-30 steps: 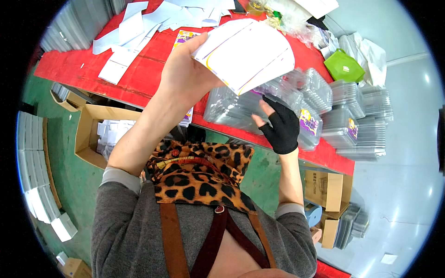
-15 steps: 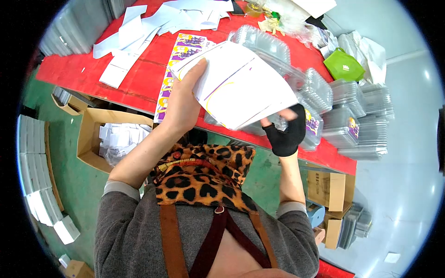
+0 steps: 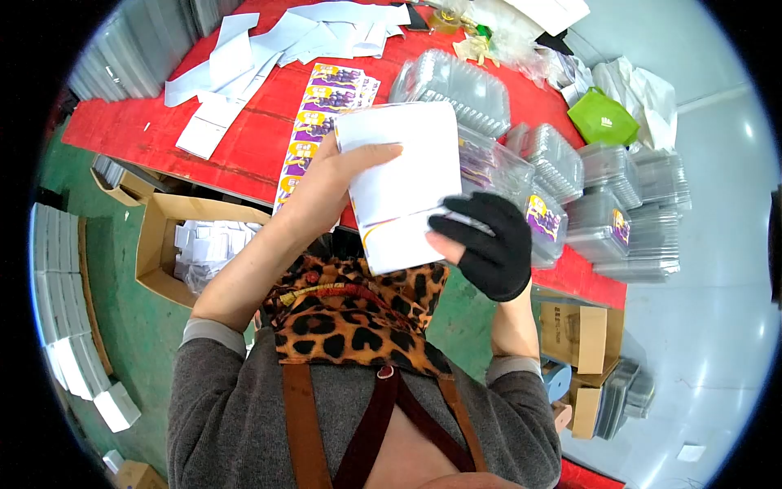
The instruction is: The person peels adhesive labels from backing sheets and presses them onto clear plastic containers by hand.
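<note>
White sheets (image 3: 411, 175) are held over the table's front edge, their lower end bent along a crease. My bare left hand (image 3: 334, 175) grips them at the left side, thumb on top. At their lower right corner is my right hand (image 3: 485, 244) in a black fingerless glove, its thumb and fingers closed about the sheet's edge. Purple and yellow printed label sheets (image 3: 314, 126) lie on the red table (image 3: 261, 114) beyond my left hand. Clear plastic boxes (image 3: 493, 163) with a purple label inside stand behind the gloved hand.
More stacked clear containers (image 3: 611, 212) line the table's right side. White paper strips (image 3: 236, 61) lie at the back left. A green bag (image 3: 604, 118) sits at the back right. Below the table, a cardboard box (image 3: 163, 244) holds white pieces.
The white sheets have come down and nearer my body, turned more upright and bent at the lower end. My gloved hand has moved in and closed on their corner. More label sheets now show.
</note>
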Motion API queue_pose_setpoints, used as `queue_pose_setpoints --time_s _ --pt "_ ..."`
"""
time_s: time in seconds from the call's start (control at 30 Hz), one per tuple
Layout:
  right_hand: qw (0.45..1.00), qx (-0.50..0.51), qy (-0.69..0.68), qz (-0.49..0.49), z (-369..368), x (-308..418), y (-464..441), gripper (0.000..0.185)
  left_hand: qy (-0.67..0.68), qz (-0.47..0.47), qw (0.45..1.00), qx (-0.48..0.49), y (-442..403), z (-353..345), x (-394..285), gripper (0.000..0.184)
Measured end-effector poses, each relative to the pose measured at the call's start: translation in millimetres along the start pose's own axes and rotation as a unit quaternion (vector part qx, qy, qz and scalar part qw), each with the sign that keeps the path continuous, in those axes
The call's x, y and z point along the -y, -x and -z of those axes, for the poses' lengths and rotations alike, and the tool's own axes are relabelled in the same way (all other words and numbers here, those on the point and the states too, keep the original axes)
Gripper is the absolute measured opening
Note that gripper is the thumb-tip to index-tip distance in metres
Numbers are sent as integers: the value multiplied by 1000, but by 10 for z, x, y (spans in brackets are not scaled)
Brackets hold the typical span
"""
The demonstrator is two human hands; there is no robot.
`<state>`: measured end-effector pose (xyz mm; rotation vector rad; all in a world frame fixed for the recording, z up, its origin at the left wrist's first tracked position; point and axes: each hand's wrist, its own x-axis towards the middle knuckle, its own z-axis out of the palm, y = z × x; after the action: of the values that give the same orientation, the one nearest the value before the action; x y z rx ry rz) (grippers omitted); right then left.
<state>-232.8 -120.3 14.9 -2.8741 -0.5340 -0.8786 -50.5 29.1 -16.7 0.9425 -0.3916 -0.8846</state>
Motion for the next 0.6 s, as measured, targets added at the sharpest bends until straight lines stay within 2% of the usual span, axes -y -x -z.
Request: queue_pose_setpoints --time_s 0.07,0.1,0.17,0.2,0.3,0.33,0.43,0.5,0.6 --pt "995 76 -53 39 -96 -31 118 30 38 26 999 -17 -13 -15 -84 34" --pt "991 100 -93 -4 -143 34 139 28 36 18 999 -10 -25 -5 -73 32" --pt "976 162 -143 -28 -260 80 201 23 33 4 999 8 -62 18 6 29" --pt "981 154 -118 22 -287 72 202 23 -3 22 999 27 -80 72 35 24" --pt "960 164 -224 -40 -220 123 115 32 -39 9 999 37 -88 48 96 24" --pt "968 96 -230 -38 -199 109 66 39 -41 -2 998 42 -76 25 94 23" --pt "997 -48 35 -48 -90 38 -151 40 -64 -2 996 58 -77 35 101 22" --pt "987 -30 111 -115 -1 48 -384 40 -96 18 992 73 -62 37 66 23" --pt "985 -9 61 -160 -77 -45 -466 39 -147 -16 985 94 -43 40 112 25"
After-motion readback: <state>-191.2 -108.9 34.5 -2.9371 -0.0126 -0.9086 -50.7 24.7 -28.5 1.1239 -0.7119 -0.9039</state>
